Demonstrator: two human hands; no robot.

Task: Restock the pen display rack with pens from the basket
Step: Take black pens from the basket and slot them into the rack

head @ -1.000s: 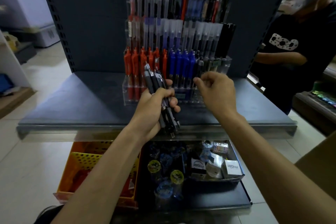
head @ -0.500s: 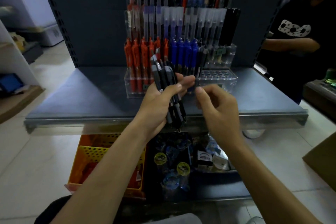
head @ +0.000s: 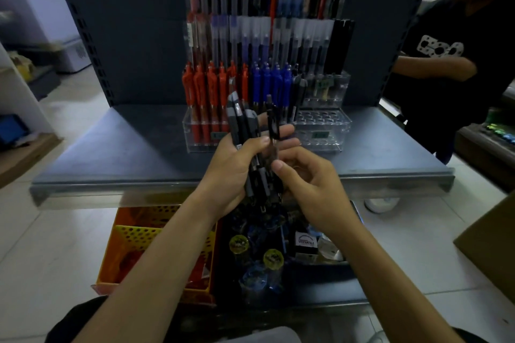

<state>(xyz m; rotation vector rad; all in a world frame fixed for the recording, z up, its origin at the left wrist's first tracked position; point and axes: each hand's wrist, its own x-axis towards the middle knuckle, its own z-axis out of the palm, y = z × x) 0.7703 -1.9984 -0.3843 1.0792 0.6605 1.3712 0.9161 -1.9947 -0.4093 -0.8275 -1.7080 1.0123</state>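
Gripping a bundle of black pens, the left hand is holding them before the pen display rack while the right hand is pinching one out, red and blue rows standing full, clear front-right holes waiting, orange basket sitting below.

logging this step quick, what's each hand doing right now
Left hand: closed around a bundle of black pens.
Right hand: fingers pinched on one black pen at the bundle's right edge.
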